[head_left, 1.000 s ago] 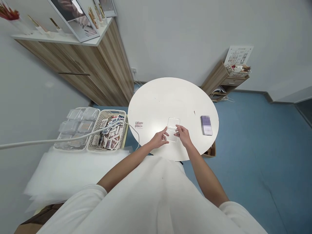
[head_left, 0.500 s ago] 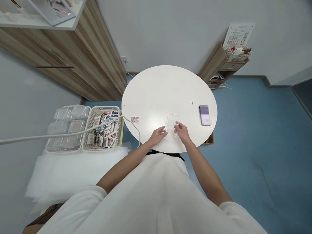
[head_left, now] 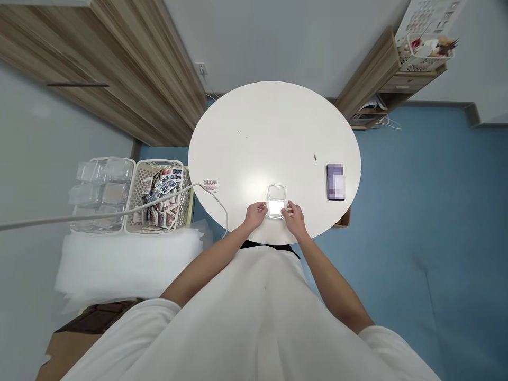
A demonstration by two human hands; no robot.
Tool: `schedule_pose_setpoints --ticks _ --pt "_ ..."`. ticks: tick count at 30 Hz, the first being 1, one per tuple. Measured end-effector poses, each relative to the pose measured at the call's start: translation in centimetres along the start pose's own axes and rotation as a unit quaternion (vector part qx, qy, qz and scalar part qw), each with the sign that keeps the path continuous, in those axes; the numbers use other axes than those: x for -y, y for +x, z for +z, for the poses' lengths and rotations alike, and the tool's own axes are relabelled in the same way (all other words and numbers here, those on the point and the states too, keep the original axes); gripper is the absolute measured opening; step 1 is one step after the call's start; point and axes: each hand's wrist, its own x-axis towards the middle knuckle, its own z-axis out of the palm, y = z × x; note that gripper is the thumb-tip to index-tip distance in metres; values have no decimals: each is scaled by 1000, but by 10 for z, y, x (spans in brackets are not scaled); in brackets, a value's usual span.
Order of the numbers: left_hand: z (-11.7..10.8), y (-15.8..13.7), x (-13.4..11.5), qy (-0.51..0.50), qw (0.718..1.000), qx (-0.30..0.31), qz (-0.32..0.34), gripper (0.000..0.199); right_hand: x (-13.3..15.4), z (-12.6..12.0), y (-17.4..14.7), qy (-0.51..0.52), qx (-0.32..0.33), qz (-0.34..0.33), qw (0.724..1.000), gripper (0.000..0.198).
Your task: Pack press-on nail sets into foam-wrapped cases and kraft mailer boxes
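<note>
A small clear plastic box lies on the white oval table near its front edge, its hinged lid folded back away from me. The lower half looks bright white; whether that is a lining or glare I cannot tell. My left hand pinches the box's left side with curled fingers. At the right side, my right hand grips the rim, its thumb at the corner. To the left on the table is a small sheet of pinkish press-on nails.
A dark phone-like object, partly blurred out, lies at the table's right. On the left are a basket of printed packets and a basket of clear boxes. A pale cable hangs across the left side.
My view has shifted. The clear box now rests flatter on the table, its lower half looks whiter, and my hands have settled on either side of it.
</note>
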Motion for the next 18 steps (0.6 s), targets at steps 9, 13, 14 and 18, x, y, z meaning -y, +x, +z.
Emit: schedule_pose_setpoints --ticks 9,13,14,18 --pt "18 7 2 58 997 -41 -1 31 -13 6 14 -68 59 -14 996 55" --pt "21 7 1 131 989 -59 32 30 -22 7 23 -103 74 -28 992 63" --pt "22 7 1 147 987 -57 38 30 -23 6 23 -106 77 -33 991 64" --pt "23 1 1 168 983 -48 49 32 -26 1 21 -100 87 -45 990 69"
